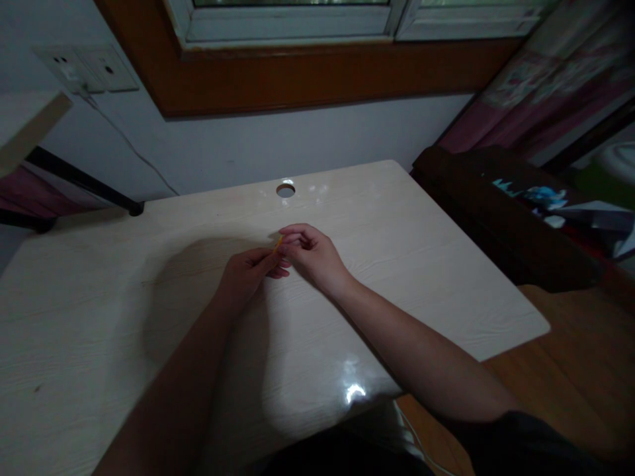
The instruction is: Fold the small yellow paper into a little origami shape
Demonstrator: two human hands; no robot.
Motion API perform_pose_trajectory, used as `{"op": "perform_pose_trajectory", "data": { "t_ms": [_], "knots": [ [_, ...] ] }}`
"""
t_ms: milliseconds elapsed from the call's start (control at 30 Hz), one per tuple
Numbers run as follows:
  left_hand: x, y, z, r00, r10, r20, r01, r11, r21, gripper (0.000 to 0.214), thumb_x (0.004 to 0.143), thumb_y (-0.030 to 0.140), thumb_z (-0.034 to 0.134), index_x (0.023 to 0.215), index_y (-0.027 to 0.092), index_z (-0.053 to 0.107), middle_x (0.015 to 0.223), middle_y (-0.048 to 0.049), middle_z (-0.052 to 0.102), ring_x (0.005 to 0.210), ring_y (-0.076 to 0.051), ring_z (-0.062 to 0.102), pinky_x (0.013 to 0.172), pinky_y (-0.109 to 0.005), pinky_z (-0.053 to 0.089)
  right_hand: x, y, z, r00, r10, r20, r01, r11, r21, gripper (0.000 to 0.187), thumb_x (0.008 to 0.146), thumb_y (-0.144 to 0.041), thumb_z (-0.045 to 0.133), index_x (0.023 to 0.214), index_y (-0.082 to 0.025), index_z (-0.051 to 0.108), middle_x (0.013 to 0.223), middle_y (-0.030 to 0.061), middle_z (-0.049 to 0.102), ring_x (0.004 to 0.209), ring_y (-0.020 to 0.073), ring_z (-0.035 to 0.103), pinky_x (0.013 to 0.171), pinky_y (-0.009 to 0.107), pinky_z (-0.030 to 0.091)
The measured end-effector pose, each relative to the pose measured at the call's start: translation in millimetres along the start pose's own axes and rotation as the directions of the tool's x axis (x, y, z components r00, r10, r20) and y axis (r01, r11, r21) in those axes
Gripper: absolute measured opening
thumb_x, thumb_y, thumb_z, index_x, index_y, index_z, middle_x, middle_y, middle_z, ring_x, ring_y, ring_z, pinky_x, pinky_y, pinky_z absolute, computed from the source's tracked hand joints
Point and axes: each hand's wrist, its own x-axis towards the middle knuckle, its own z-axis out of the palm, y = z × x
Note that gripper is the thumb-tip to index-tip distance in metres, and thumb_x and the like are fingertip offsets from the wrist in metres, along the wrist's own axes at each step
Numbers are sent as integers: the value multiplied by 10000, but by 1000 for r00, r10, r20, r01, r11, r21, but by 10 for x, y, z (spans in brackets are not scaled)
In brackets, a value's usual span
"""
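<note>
Both my hands meet above the middle of the pale wood-grain table (426, 264). Between their fingertips is a small, thin yellow-orange strip (278, 243); most of it is covered by the fingers, and its exact kind cannot be made out. My left hand (248, 268) is closed, with thumb and forefinger pinching the strip's lower end. My right hand (315, 254) pinches it from the right with thumb and fingers, the other fingers curled. The two hands touch or nearly touch at the fingertips.
A round cable hole (286, 191) lies near the table's back edge. At the left, black posts (136, 207) carry a shelf (34, 125). A white cable (129, 142) hangs from a wall socket (84, 68). Dark furniture with assorted items (540, 198) stands at the right.
</note>
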Motion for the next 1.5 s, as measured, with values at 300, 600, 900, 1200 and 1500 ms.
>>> {"op": "perform_pose_trajectory", "data": {
  "t_ms": [300, 600, 900, 1200, 1500],
  "knots": [
    [-7, 9, 13, 1000, 6, -19, -6, 1000, -9, 445, 803, 578, 653, 913, 156, 742, 860, -88, 775, 722, -221, 738, 749, -346, 607, -19, 14, 15, 998, -45, -39, 42, 997, -72, 294, 749, -288, 741, 1028, -233, 663, 877, 4, 658, 751, 123, 625, 706, 276, 519],
    [-17, 6, 14, 999, 30, -44, -31, 999, -22, 421, 804, 560, 663, 889, 156, 747, 853, -78, 773, 726, -215, 736, 754, -339, 604, -18, 48, 52, 997, -51, -59, 51, 999, -4, 330, 734, -285, 751, 1044, -238, 645, 876, 2, 665, 772, 131, 635, 709, 281, 529],
    [-1, -14, 15, 1000, 19, -3, -19, 1000, 4, 451, 804, 585, 650, 922, 159, 738, 864, -84, 773, 726, -218, 738, 746, -339, 606, -11, 38, 53, 997, -33, -70, 35, 999, 22, 314, 711, -275, 773, 994, -228, 645, 818, -14, 652, 726, 119, 616, 699, 276, 513],
    [-1, 7, -6, 999, 4, 33, -5, 1000, 19, 420, 802, 555, 670, 905, 155, 748, 868, -89, 774, 733, -212, 734, 741, -328, 607, -5, 44, 41, 998, -33, -58, 36, 999, 39, 303, 698, -257, 784, 969, -225, 653, 804, -23, 642, 691, 106, 601, 662, 258, 493],
    [-5, -3, -10, 1000, -13, 5, 13, 998, -67, 378, 783, 506, 712, 864, 140, 756, 824, -81, 770, 722, -211, 729, 755, -339, 604, -33, 39, 67, 995, -71, -70, 72, 997, 17, 272, 726, -273, 772, 972, -230, 664, 783, -24, 643, 685, 106, 606, 648, 250, 492]
  ]
}}
